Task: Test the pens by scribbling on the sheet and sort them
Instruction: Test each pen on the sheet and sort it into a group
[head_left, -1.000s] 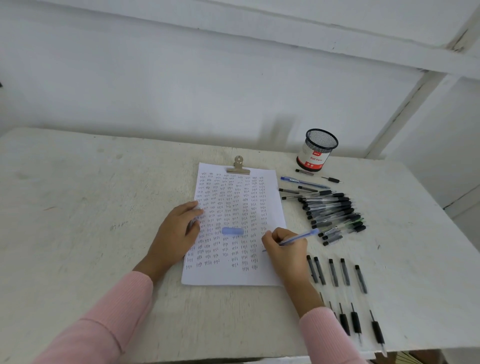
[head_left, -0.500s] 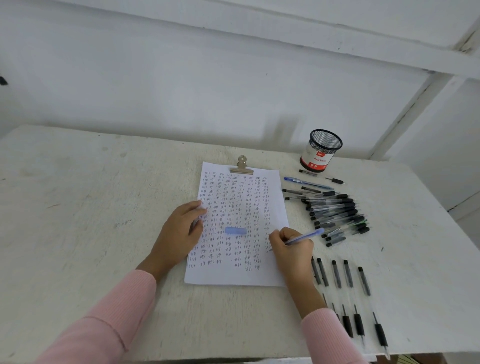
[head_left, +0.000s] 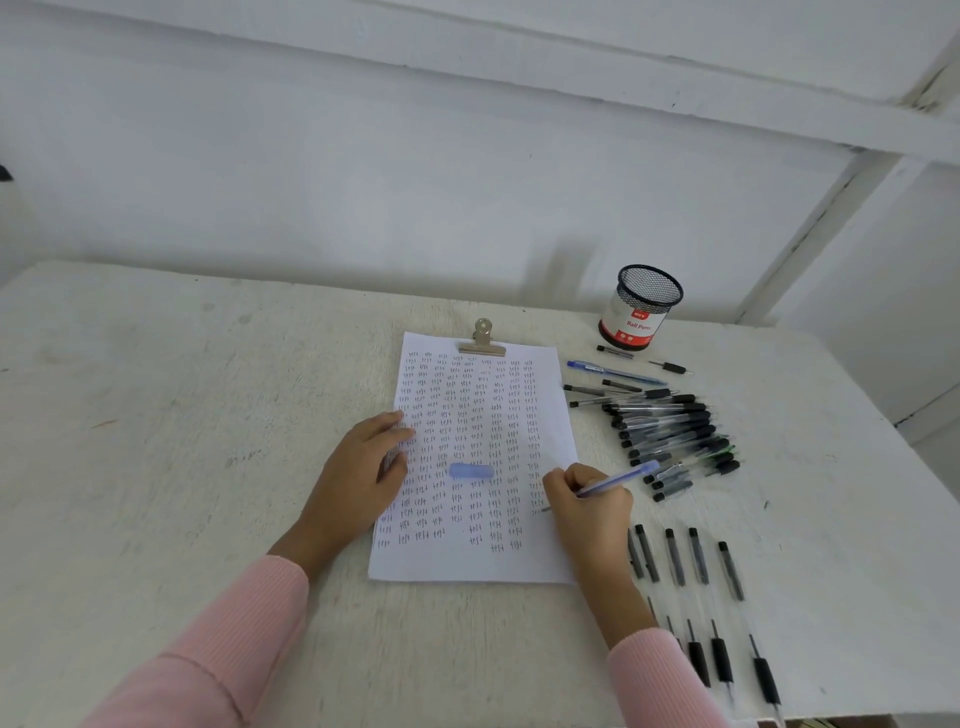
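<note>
From the head camera, a white sheet (head_left: 483, 561) lies on a pale table (head_left: 156, 415), held at its top edge by a metal clip (head_left: 483, 338). The sheet is almost full of small written marks in columns. The left hand (head_left: 358, 478) rests flat on the left edge of the sheet, fingers spread and holding nothing. The right hand (head_left: 587, 509) is at the right edge of the sheet, with its fingers closed around a blue pen (head_left: 613, 480); the tip of the pen touches the paper near the right margin. A blue cap (head_left: 471, 471) lies loose in the middle of the sheet, between the two hands. To the right of the sheet there is a heap of black pens (head_left: 670, 436), with one blue pen (head_left: 613, 371) lying apart above it. Nearer to the person, a row of black pens (head_left: 696, 561) lies side by side beside the right wrist. A mesh pen cup (head_left: 641, 306) stands upright at the far side of the table.
</note>
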